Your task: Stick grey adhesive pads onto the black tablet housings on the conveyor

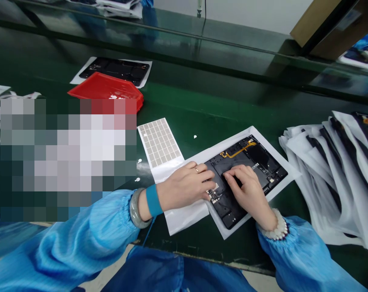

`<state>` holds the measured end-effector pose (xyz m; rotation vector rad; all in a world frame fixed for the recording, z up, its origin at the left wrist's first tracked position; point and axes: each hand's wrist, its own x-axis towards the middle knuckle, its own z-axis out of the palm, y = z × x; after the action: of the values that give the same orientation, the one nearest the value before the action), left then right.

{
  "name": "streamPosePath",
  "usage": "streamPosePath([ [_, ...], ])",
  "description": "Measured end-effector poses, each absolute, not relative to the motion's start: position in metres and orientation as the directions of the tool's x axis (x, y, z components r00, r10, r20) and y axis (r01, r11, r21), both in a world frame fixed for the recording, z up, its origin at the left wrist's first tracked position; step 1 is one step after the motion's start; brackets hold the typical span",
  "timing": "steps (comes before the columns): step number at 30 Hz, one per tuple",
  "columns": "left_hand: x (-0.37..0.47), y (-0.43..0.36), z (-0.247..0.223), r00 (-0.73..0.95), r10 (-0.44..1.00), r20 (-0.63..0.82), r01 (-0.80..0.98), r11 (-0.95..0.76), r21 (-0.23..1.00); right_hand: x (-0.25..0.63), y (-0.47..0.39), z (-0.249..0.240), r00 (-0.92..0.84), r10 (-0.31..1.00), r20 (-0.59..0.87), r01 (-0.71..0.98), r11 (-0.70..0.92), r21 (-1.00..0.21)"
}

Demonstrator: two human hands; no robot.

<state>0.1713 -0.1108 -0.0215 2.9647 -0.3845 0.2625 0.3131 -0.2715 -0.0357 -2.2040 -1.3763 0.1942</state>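
An opened black tablet housing (232, 211) lies on a white foam sleeve (223, 233), with an orange flex cable (240, 151) near its far edge and a small circuit board near its left edge. My left hand (187, 182) bends its fingers over that left edge and holds the housing beside the board. Over the middle of the housing, my right hand (246, 192) pinches thumb and forefinger together; whatever is between the tips is too small to make out. Left of the housing lies a sheet of grey square stickers (161, 142), its near part under my left forearm.
Several sleeved tablet housings (324, 174) lean in a row at the right. A red tray (111, 87) stands at the back left, before another housing (120, 69) on white foam. Small white scraps (137, 179) dot the green table. A pixelated patch hides the left.
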Motion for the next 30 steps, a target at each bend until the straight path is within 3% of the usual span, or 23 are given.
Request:
streamPosePath([
  [15,0.1708,-0.1093,-0.0224,0.95,-0.244,0.196,-0.273,-0.952,0.137,0.3142,-0.2718,-0.0366,0.464,0.872,0.157,0.794,-0.33,-0.511],
  [20,0.1719,-0.1101,-0.0222,0.942,-0.272,0.196,-0.293,-0.952,0.091,0.3141,-0.2719,-0.0359,0.463,0.873,0.153,0.797,-0.335,-0.503],
  [30,0.1768,-0.105,-0.0213,0.961,-0.254,0.111,-0.273,-0.935,0.225,0.3143,-0.2719,-0.035,0.457,0.877,0.149,0.801,-0.333,-0.497],
])
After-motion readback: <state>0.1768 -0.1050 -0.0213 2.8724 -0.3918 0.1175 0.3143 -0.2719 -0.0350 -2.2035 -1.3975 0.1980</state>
